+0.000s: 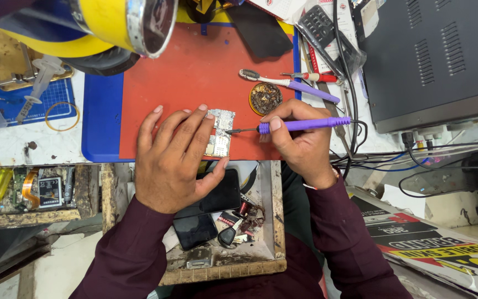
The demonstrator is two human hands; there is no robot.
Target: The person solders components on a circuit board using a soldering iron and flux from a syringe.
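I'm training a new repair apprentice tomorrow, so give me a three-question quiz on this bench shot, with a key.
1. True or false: the left hand presses a small circuit board flat against the red mat.
2. Multiple choice: what does the right hand hold? A) tweezers B) a purple-handled soldering iron C) a syringe
3. Fill in: the round tin of brass wool sits just beyond the ___ hand.

Key: 1 true. 2 B, its tip pointing at the board's right edge. 3 right.
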